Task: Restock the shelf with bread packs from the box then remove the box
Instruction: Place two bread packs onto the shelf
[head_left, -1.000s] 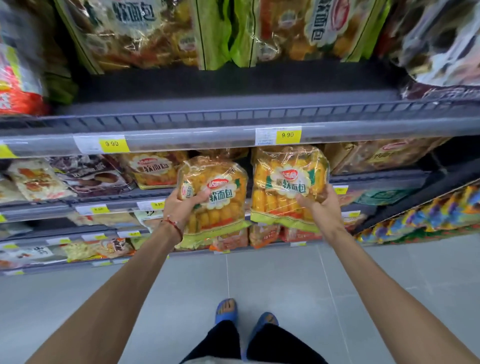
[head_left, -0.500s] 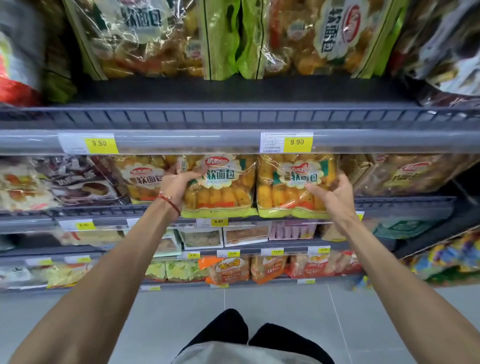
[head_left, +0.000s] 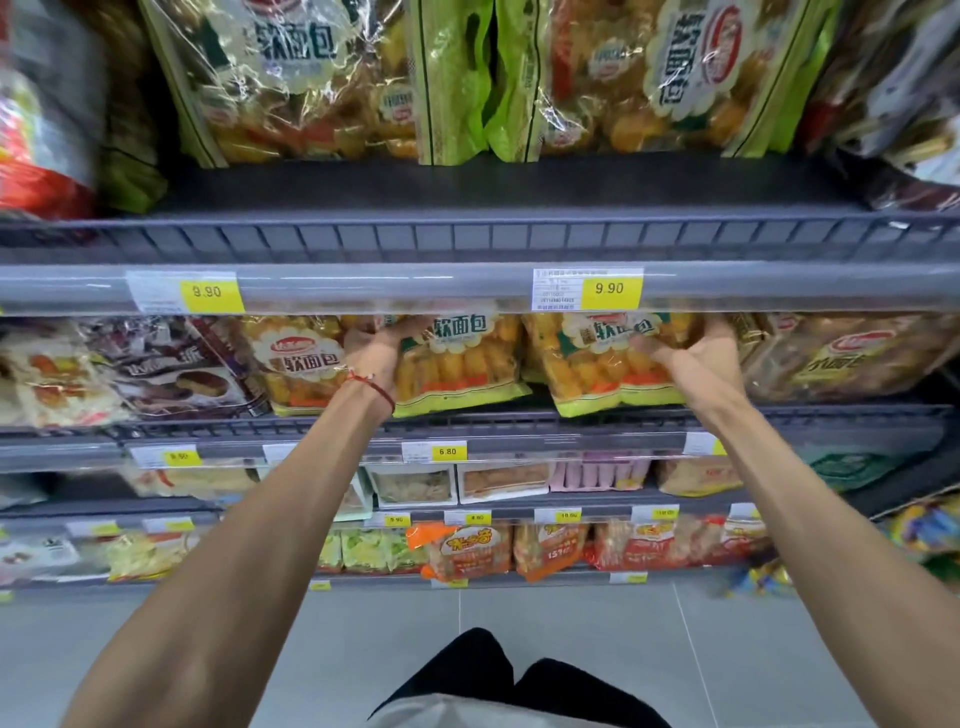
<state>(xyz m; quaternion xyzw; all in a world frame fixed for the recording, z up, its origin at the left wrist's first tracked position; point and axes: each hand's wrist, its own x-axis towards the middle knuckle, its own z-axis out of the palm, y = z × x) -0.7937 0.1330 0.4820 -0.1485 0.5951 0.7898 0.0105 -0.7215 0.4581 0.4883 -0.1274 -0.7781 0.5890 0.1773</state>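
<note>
Evidently the placement is nearly complete. A second ago I had both packs out in the aisle, well below the grey shelf rail (head_left: 415, 286) that carries the yellow price tags (head_left: 608, 288). Half a second ago they were at the opening beneath it. Now both sit tucked directly under that rail, their tops hidden behind it.

The left hand (head_left: 371, 358) grips the left bread pack (head_left: 457, 369), a clear-plastic bag of yellow rolls with a lime-green bottom band, by its left edge. Its fingers curl over the upper corner; the thumb I cannot make out. The right hand (head_left: 701, 358) holds the right bread pack (head_left: 597, 374), of the same make, by its right edge. The thumb lies across the front, and the other fingers are behind the bag, out of my sight.

The green band of the right bread pack overhangs the wire lip (head_left: 519, 418) below the rail, so I judge it needs a further push before I let go.

Count, all under the rail:
- Two packs in hand.
- One matching shelved pack (head_left: 296, 358), just left of the left hand.
- One browner pack (head_left: 852, 358), right of the right hand.
- Two price tags on the rail itself, both reading 9.90.

The box is not in view, so I cannot report remaining stock. Its removal is not yet done.
</note>
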